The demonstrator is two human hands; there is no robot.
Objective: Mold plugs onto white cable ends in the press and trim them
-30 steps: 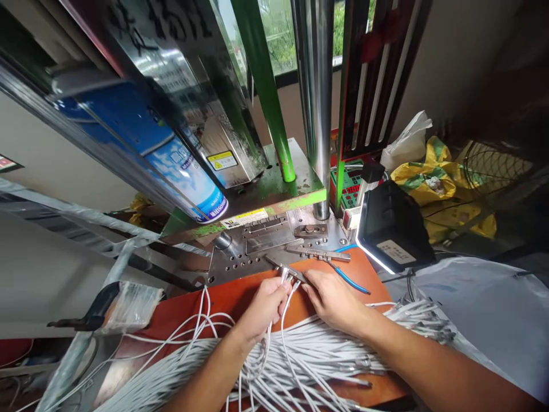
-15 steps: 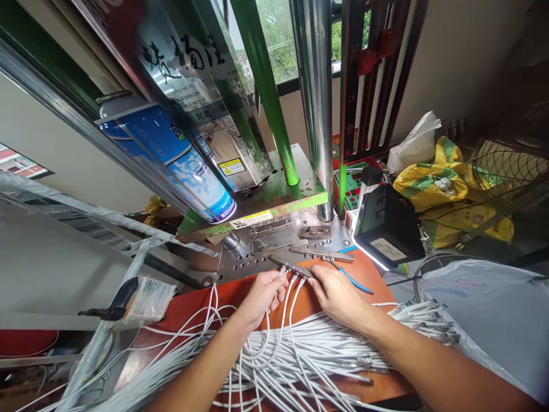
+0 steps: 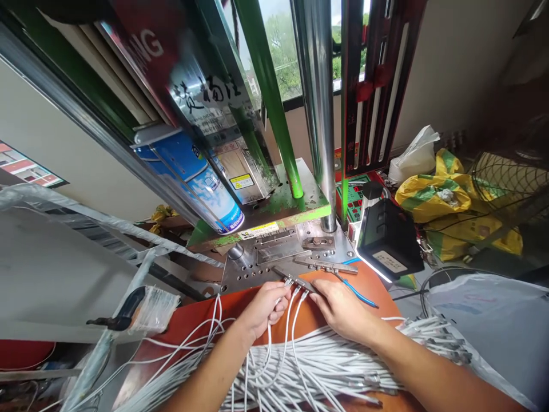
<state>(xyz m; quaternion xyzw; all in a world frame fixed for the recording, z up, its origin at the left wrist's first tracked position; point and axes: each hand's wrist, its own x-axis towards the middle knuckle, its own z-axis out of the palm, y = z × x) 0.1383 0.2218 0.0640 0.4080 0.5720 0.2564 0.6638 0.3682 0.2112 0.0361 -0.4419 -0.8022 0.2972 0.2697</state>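
Observation:
Between my hands lies a narrow metal mould bar (image 3: 295, 280), tilted, with white cable ends seated along its near edge. My left hand (image 3: 266, 308) is closed in a pinch on a white cable (image 3: 270, 337), close to its connector at the bar. My right hand (image 3: 341, 303) grips the bar's right end, its fingers partly hidden. Two more white cables (image 3: 286, 323) run down from the bar between the hands. Just behind, a second metal bar (image 3: 326, 264) rests at the steel plate's front edge, beside a blue-handled tool (image 3: 360, 294).
A large bundle of white cables (image 3: 317, 355) covers the orange bench top (image 3: 189, 315). Behind stands a press with a green platen (image 3: 300, 214), a steel column (image 3: 319, 114) and a blue spray can (image 3: 193, 177). A black lamp (image 3: 390, 240) stands right, near yellow sacks (image 3: 429, 194).
The camera view has shifted, so the whole scene sits slightly lower and to the right. Both hands keep their hold at the bar, with little visible movement relative to it.

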